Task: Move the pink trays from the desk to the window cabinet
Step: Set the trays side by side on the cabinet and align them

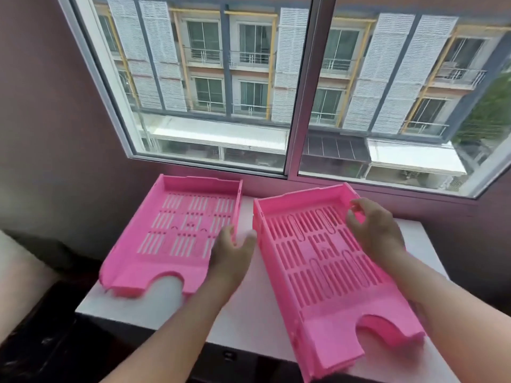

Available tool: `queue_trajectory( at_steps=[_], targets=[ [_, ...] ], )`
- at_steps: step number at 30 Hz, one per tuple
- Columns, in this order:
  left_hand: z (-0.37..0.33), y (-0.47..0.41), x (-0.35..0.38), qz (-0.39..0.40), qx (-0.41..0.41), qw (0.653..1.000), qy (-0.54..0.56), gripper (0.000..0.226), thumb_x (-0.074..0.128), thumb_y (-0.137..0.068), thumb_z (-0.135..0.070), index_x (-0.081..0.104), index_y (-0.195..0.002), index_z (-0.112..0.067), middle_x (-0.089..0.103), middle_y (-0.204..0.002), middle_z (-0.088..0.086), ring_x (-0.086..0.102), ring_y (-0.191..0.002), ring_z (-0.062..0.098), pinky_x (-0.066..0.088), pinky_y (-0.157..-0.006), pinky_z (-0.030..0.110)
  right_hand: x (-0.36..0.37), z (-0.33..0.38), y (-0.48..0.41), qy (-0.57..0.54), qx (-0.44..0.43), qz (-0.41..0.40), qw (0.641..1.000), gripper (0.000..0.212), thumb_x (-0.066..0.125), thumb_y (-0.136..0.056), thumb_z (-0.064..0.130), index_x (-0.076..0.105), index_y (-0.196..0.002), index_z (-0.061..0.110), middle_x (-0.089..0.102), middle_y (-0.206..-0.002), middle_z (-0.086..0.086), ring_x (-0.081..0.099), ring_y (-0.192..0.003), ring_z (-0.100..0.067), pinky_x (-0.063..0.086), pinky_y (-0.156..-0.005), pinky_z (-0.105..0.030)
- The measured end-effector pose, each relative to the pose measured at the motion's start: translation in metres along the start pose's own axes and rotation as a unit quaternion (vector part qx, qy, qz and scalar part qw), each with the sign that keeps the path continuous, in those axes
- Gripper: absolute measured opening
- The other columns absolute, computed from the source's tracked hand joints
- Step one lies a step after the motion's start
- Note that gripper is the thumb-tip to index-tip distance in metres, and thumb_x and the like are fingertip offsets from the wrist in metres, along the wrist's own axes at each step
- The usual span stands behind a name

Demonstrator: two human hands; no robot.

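On the white cabinet top (249,313), two slotted pink trays (177,233) (326,266), both hands (232,258) (373,228) open, empty.

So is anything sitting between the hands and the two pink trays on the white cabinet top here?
Nothing visible. The left hand is at the right edge of the left tray, and the right hand hovers open over the right tray. Both trays already lie on the cabinet top under the window.
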State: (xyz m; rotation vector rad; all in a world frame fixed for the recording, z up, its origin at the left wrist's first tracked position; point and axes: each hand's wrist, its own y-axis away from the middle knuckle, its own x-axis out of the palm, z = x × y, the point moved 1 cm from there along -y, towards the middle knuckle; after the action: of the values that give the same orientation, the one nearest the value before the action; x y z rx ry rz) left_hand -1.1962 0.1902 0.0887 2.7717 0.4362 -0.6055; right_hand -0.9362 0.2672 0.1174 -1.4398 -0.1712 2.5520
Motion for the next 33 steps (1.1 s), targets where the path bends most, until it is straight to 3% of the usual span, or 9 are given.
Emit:
queue_trajectory(
  at_steps=[4,8,13,18,25,27,29,31,33],
  targets=[
    [-0.002,0.048,0.065,0.118,-0.118,0.983,0.076,0.085,0.057,-0.088,-0.051,0.018,-0.156,-0.017,0.029,-0.161,0.004,0.034,-0.144,0.026,0.034,-0.114,0.043,-0.028,-0.087,0.003,0.091,0.141,0.123,0.978,0.062,0.062,-0.090,0.036,0.046,-0.144,0.012,0.054,-0.140,-0.018,0.052,-0.126,-0.037,0.045,-0.102,-0.046],
    [-0.004,0.047,0.085,0.077,-0.116,0.990,0.033,0.060,0.038,-0.090,-0.022,0.032,-0.150,-0.015,0.047,-0.148,0.006,0.053,-0.121,0.027,0.046,-0.099,0.038,-0.023,-0.105,0.012,0.039,0.153,0.236,0.959,0.037,0.049,-0.100,0.018,0.055,-0.132,-0.001,0.063,-0.129,-0.027,0.060,-0.116,-0.039,0.045,-0.094,-0.039],
    [-0.011,0.014,0.062,0.062,-0.081,0.994,-0.031,0.059,0.038,-0.094,-0.014,0.031,-0.153,-0.012,0.048,-0.148,0.015,0.050,-0.130,0.032,0.042,-0.105,0.038,-0.009,-0.094,0.028,-0.048,0.172,0.216,0.960,0.030,0.043,-0.094,0.008,0.065,-0.114,0.003,0.069,-0.108,-0.022,0.064,-0.097,-0.037,0.051,-0.082,-0.040],
    [-0.018,-0.019,0.037,0.051,-0.073,0.991,-0.095,0.052,0.040,-0.098,-0.016,0.038,-0.149,-0.005,0.050,-0.145,0.021,0.050,-0.130,0.036,0.042,-0.106,0.042,0.014,-0.067,0.044,-0.111,0.195,0.167,0.960,0.026,0.040,-0.092,0.010,0.062,-0.106,0.008,0.066,-0.098,-0.015,0.059,-0.078,-0.028,0.043,-0.067,-0.034],
    [-0.021,-0.041,0.022,0.063,-0.050,0.987,-0.136,0.051,0.039,-0.101,-0.014,0.033,-0.150,0.000,0.039,-0.154,0.020,0.040,-0.139,0.034,0.034,-0.111,0.040,0.024,-0.041,0.044,-0.107,0.197,0.120,0.967,0.022,0.037,-0.097,0.015,0.055,-0.108,0.012,0.060,-0.095,-0.008,0.058,-0.079,-0.025,0.042,-0.064,-0.033],
    [-0.024,-0.044,0.021,0.056,-0.035,0.988,-0.141,0.048,0.039,-0.100,-0.013,0.040,-0.145,0.002,0.045,-0.149,0.022,0.049,-0.130,0.035,0.041,-0.103,0.040,0.019,-0.040,0.045,-0.115,0.201,0.115,0.966,0.025,0.035,-0.098,0.016,0.057,-0.109,0.011,0.063,-0.099,-0.009,0.061,-0.085,-0.028,0.047,-0.069,-0.036],
    [-0.031,-0.049,0.024,0.049,0.005,0.987,-0.150,0.039,0.041,-0.098,-0.013,0.054,-0.129,0.006,0.058,-0.131,0.025,0.057,-0.101,0.032,0.047,-0.076,0.034,0.009,-0.045,0.048,-0.131,0.211,0.096,0.964,0.025,0.035,-0.098,0.017,0.057,-0.106,0.012,0.063,-0.096,-0.008,0.063,-0.087,-0.030,0.051,-0.071,-0.039],
    [-0.043,-0.049,0.037,0.057,0.037,0.988,-0.135,0.024,0.043,-0.096,-0.011,0.059,-0.106,0.003,0.063,-0.103,0.019,0.051,-0.083,0.027,0.035,-0.058,0.030,-0.008,-0.057,0.050,-0.129,0.224,0.080,0.963,0.023,0.035,-0.098,0.018,0.057,-0.104,0.012,0.063,-0.092,-0.007,0.064,-0.086,-0.030,0.052,-0.070,-0.039],
    [-0.056,-0.042,0.060,0.079,0.051,0.988,-0.120,0.015,0.043,-0.094,-0.010,0.055,-0.089,-0.004,0.056,-0.081,0.009,0.049,-0.076,0.026,0.031,-0.053,0.028,-0.031,-0.076,0.052,-0.120,0.237,0.068,0.962,0.023,0.036,-0.098,0.018,0.058,-0.104,0.013,0.063,-0.091,-0.007,0.062,-0.080,-0.026,0.050,-0.065,-0.035]
  ],
)
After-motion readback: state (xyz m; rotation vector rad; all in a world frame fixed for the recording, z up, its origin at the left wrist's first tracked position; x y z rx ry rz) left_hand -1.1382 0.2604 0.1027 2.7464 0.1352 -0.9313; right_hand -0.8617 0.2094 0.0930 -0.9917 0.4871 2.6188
